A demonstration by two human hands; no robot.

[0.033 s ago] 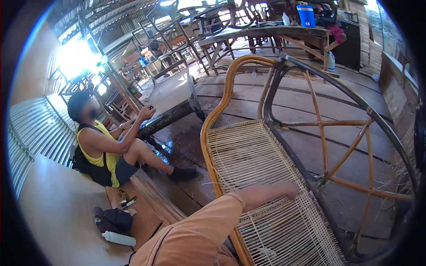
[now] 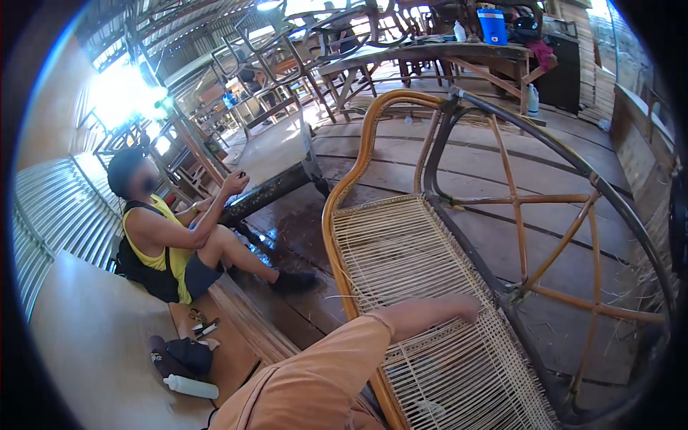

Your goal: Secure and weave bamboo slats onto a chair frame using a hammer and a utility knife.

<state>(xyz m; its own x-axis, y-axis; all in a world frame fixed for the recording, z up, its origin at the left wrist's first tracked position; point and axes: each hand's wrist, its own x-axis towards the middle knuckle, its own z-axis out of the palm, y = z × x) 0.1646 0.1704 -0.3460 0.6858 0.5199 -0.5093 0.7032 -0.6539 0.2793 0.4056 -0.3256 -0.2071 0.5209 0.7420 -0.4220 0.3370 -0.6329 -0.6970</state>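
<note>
One hand only is in view, and only in part: a forearm in an orange sleeve (image 2: pixel 315 383) enters from the lower edge and extends across the woven seat panel (image 2: pixel 408 265) of a large rattan chair frame (image 2: pixel 358 154). It ends at about (image 2: pixel 466 308), resting on the weave. The fingers are not distinguishable there, so whether this hand is open or closed cannot be told, nor which of the two hands it is.

The chair frame lies tilted on the plank floor (image 2: pixel 573 179), occupying the centre and right of the view. Its curved tan outer rail runs along the left edge of the woven panel. A dark curved bar (image 2: pixel 573 161) and tan spokes (image 2: pixel 559 244) form the open section to the right. Loose weaving strands project near the forearm.

To the left, a second person in a yellow top (image 2: pixel 168 251) sits on a low wooden platform (image 2: pixel 93 337), well apart from the chair. Beside that person lie a dark bag (image 2: pixel 183 355) and a white bottle (image 2: pixel 190 387). At the far end stands a table (image 2: pixel 430 54) bearing a blue container (image 2: pixel 492 25).
</note>
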